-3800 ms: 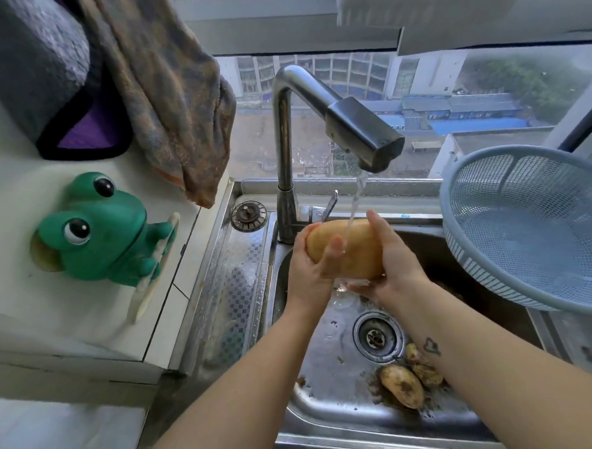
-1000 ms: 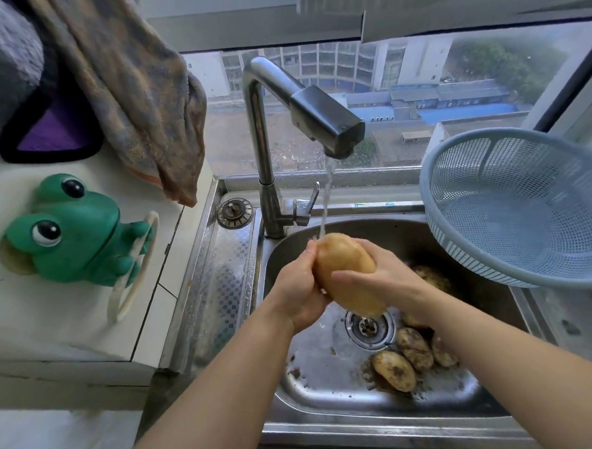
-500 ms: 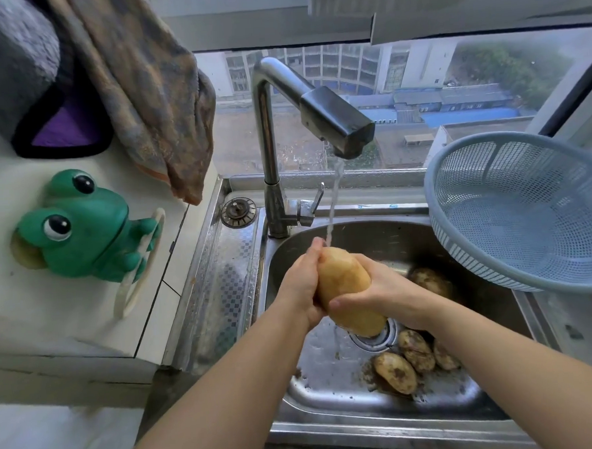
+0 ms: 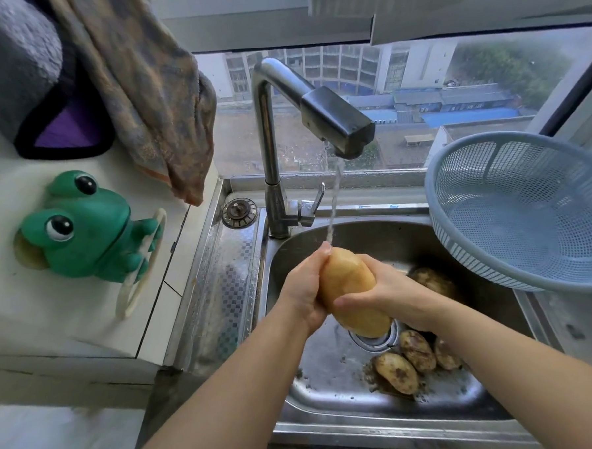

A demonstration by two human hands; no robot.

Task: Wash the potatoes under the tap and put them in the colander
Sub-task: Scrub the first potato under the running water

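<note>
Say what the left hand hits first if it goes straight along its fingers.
The left hand would likely meet the water stream first, then the sink's back wall; depth unclear.

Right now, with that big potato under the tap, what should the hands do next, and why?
Probably carry the potato to the colander: its skin looks clean, left hand and right hand both grip it, and muddy potatoes wait in the sink.

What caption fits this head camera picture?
Left hand and right hand hold a big potato under the tap, muddy potatoes below.
</note>
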